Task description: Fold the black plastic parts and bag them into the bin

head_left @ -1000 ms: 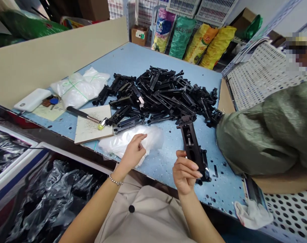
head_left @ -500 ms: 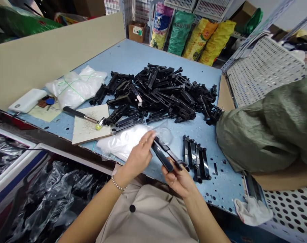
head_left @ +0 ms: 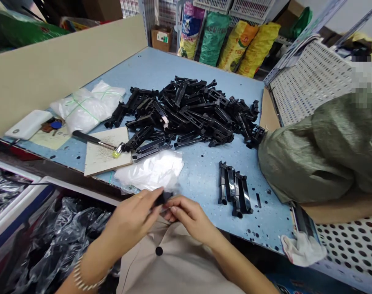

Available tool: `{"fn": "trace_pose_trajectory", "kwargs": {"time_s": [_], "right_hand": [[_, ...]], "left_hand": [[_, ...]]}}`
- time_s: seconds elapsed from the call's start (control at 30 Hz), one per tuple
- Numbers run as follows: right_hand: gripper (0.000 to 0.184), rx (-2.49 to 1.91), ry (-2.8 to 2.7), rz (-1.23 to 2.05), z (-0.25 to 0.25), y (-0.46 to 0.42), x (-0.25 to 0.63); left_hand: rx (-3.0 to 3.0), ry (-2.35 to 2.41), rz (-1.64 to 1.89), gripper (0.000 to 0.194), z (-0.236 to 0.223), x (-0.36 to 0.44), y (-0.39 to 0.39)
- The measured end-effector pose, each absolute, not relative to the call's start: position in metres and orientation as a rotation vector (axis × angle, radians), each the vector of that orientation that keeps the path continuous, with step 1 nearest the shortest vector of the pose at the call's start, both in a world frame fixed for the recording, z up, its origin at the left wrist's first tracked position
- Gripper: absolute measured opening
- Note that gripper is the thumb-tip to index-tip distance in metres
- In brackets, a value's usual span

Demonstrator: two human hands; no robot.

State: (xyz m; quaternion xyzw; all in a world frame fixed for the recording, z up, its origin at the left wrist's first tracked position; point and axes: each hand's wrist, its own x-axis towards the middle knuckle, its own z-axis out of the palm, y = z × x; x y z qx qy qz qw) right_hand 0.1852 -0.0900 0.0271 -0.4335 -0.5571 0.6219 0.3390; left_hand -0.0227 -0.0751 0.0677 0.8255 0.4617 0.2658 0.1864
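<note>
Both hands meet at the near edge of the blue table (head_left: 201, 179), close to my body. My left hand (head_left: 133, 218) and my right hand (head_left: 189, 218) are closed together on one black plastic part (head_left: 163, 199), most of it hidden by the fingers. A thin clear bag (head_left: 151, 171) lies just beyond them. Three black parts (head_left: 234, 188) lie side by side to the right. A big heap of black plastic parts (head_left: 189, 112) covers the middle of the table.
A tile (head_left: 104, 153) with a black-handled tool (head_left: 94, 140) lies at the left, beside tied white bags (head_left: 86, 106) and a white power bank (head_left: 28, 124). A green sack (head_left: 321, 155) fills the right side. Black plastic sheeting (head_left: 57, 241) sits below left. A white rag (head_left: 302, 249) lies at the near right.
My right hand set a bundle of black parts down on the table, then took one part. Both hands drew back toward my body with it and closed around it.
</note>
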Motion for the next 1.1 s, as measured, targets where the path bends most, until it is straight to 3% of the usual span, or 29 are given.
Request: {"fn": "trace_pose_trajectory", "kwargs": {"time_s": [0.13,0.27,0.33,0.47,0.6,0.73,0.8,0.93,1.1], "right_hand": [[0.026,-1.492,-1.645,1.329,0.041,-0.073,0.245],[0.033,-2.261,-1.753,0.529,0.027,-0.057,0.319],[0.035,-2.497,-1.843,0.309,0.016,-0.056,0.337],[0.041,-2.591,-2.015,0.238,0.005,-0.057,0.33],[0.046,-2.558,-2.07,0.336,0.002,-0.054,0.313],[0.04,-2.444,-1.931,0.562,-0.003,-0.055,0.324],[0.037,-2.275,-1.749,0.796,-0.005,-0.06,0.333],[0.041,-1.764,-1.196,1.306,-0.002,-0.065,0.323],[0.038,-1.23,-0.759,1.687,0.013,-0.041,0.259]], "left_hand": [[2.106,1.599,0.521,0.028,0.082,-0.101,-0.101],[1.789,1.704,0.005,0.031,0.042,-0.157,-0.113],[1.698,1.709,-0.152,0.035,0.016,-0.161,-0.11],[1.71,1.625,0.112,0.029,-0.004,-0.112,-0.084],[1.759,1.62,0.679,0.019,-0.002,-0.019,-0.037],[1.83,1.697,0.804,0.013,-0.01,0.034,0.006],[1.748,1.637,0.803,0.006,-0.014,0.032,0.019],[1.478,1.53,0.872,0.016,-0.018,0.002,0.031],[0.877,1.243,0.968,0.028,-0.014,-0.017,0.033]]}}
